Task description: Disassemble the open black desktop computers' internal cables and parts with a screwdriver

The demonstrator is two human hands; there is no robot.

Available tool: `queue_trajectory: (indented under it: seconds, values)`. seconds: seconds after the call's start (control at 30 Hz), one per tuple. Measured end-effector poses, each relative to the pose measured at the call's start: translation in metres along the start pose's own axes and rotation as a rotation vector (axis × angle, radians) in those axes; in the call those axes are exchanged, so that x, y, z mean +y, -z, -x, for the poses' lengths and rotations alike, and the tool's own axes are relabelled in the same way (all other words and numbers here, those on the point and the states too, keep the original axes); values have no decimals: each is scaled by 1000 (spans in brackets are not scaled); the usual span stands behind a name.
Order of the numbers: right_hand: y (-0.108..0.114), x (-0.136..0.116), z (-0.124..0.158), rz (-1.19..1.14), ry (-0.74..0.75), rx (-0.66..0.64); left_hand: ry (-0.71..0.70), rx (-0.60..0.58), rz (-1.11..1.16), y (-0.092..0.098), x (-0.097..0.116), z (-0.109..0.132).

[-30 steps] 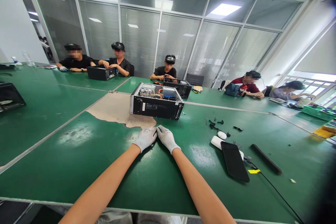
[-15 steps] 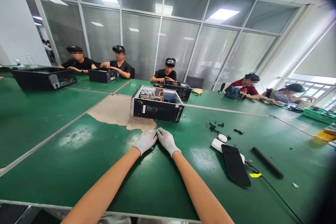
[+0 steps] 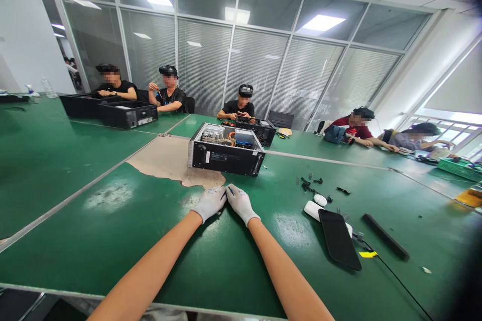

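Observation:
My left hand (image 3: 211, 201) and my right hand (image 3: 240, 202), both in white gloves, rest on the green table with their fingertips meeting. The fingers of each are curled inward and closed. What they hold, if anything, is hidden; a small dark spot shows beneath the left palm, and I cannot tell what it is. Just beyond the hands stands a computer case (image 3: 226, 157) with its side off, bundled cables and metal drive bays showing inside. It sits partly on a torn beige sheet (image 3: 165, 158), apart from my hands.
To the right lie a black phone (image 3: 339, 239) on a white block, a dark bar (image 3: 386, 236), a white oval object (image 3: 320, 200) and several small black parts. A cable (image 3: 399, 281) runs to the front edge. Across the table, several people sit near other computer cases (image 3: 128, 116).
My hands stay in place. At the far left, a black case has shifted to the right and now overlaps another one. A co-worker there has raised a hand.

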State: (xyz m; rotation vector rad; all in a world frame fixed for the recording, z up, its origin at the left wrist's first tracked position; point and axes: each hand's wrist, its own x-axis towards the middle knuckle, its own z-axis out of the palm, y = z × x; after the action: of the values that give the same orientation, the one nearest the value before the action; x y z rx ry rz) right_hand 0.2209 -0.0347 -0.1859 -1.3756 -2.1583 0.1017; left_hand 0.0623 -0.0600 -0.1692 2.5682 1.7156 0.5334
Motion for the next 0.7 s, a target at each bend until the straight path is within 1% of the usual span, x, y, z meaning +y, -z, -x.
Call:
queue_trajectory:
  seconds: [0.37, 0.7]
  values:
    - [5, -3, 1, 153, 80, -58, -15, -5, -13, -1, 0, 0]
    - [5, -3, 1, 50, 6, -41, -19, 6, -28, -4, -2, 0]
